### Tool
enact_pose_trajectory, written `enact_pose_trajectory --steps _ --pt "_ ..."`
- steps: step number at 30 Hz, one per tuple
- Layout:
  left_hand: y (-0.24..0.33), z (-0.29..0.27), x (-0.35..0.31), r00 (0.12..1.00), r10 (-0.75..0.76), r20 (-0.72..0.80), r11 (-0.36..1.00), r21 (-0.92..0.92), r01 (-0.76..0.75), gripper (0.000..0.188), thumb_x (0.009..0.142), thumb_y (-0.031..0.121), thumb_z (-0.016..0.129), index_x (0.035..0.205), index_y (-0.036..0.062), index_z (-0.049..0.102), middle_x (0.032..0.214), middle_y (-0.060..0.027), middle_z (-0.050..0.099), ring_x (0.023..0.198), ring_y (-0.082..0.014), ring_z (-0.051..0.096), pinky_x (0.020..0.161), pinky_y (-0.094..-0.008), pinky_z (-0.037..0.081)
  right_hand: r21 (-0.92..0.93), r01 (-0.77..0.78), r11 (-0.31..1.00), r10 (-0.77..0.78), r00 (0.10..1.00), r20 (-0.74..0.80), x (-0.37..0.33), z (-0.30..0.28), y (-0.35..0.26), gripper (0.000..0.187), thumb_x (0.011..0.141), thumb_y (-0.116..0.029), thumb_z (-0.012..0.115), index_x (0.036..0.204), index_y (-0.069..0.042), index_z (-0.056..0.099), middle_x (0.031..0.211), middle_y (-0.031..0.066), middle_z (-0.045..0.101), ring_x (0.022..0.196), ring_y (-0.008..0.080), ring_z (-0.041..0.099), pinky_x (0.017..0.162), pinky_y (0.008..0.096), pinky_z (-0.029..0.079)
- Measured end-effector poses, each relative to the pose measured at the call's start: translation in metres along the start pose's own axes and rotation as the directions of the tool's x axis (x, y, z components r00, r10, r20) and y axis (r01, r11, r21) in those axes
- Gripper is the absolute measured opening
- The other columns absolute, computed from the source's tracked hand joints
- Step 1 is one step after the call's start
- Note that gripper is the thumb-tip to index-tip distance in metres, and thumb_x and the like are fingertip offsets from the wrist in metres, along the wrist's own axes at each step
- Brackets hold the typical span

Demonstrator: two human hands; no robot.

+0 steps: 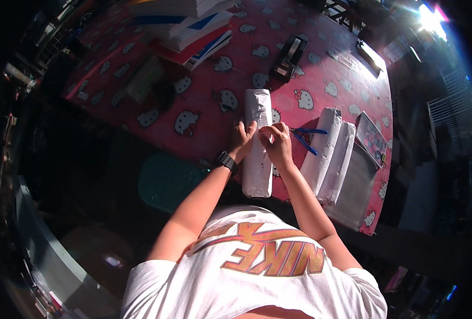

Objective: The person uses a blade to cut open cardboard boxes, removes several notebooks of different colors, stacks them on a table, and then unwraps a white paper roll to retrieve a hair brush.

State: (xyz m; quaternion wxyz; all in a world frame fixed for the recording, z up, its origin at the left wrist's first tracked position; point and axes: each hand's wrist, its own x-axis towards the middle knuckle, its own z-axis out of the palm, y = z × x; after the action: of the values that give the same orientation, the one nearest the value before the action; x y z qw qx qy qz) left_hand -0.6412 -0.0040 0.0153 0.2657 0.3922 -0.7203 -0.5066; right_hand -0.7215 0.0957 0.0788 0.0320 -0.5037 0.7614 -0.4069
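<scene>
A long package wrapped in white paper (258, 165) lies lengthwise in front of me, its near end by the table's front edge. My left hand (242, 139) is closed on its left side, the thumb resting on top; a black watch is on that wrist. Over the package's right side, my right hand (277, 139) has its thumb and fingertips pinched together close to the paper. Whatever is between those fingertips is too small to make out. Just right of this hand lies a blue-handled hand tool (311, 139), its head partly hidden.
Two more white wrapped packages (329, 154) lie on the right, beside a clear plastic sleeve (353, 186) and a picture booklet (370, 139). A black tape dispenser (289, 59) stands farther back. Stacked books (188, 37) occupy the far left of the pink cat-patterned tablecloth (204, 101). A teal stool (169, 181) is below.
</scene>
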Motion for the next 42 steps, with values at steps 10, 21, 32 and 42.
enact_pose_trajectory --steps 10,21,32,42 --pt "0.012 -0.002 -0.005 0.999 -0.039 -0.032 0.999 -0.015 0.039 0.05 0.085 0.043 0.046 0.087 -0.0063 0.049 0.085 -0.0284 0.056 0.079 -0.0422 0.057 0.061 -0.0433 0.045 -0.169 0.006 0.986 0.029 0.979 0.204 0.012 -0.003 0.007 0.008 0.074 -0.01 0.06 0.079 -0.004 0.059 0.084 0.012 0.054 0.087 0.0293 0.051 0.075 0.0387 0.041" --pt "0.006 0.001 -0.004 0.997 0.0 -0.083 0.999 0.034 0.003 0.049 0.084 0.043 0.049 0.088 -0.0056 0.05 0.084 -0.0277 0.056 0.079 -0.0419 0.056 0.064 -0.0428 0.044 -0.291 0.265 0.919 -0.159 0.926 0.342 0.017 -0.006 0.013 0.015 0.079 -0.012 0.051 0.091 -0.002 0.051 0.089 0.0136 0.05 0.092 0.0298 0.049 0.071 0.0394 0.04" --pt "-0.006 0.008 -0.001 0.995 -0.026 -0.095 0.999 -0.038 0.023 0.062 0.085 0.049 0.045 0.103 -0.0108 0.046 0.088 -0.032 0.056 0.083 -0.0433 0.056 0.065 -0.0433 0.045 -0.009 0.236 0.972 -0.152 0.656 0.739 -0.068 -0.068 -0.008 0.012 0.077 -0.01 0.055 0.085 -0.004 0.049 0.084 0.0109 0.049 0.087 0.0287 0.048 0.076 0.0377 0.037" --pt "0.009 -0.002 -0.017 0.991 -0.133 0.031 0.991 -0.007 0.134 0.077 0.07 0.057 0.062 0.1 -0.0128 0.046 0.098 -0.0285 0.055 0.088 -0.0344 0.057 0.072 -0.0383 0.045 0.054 -0.423 0.904 0.358 0.822 0.443 -0.041 -0.058 0.013 0.043 0.076 -0.035 0.066 0.095 0.0 0.051 0.091 0.0159 0.057 0.076 0.0248 0.058 0.063 0.0343 0.047"
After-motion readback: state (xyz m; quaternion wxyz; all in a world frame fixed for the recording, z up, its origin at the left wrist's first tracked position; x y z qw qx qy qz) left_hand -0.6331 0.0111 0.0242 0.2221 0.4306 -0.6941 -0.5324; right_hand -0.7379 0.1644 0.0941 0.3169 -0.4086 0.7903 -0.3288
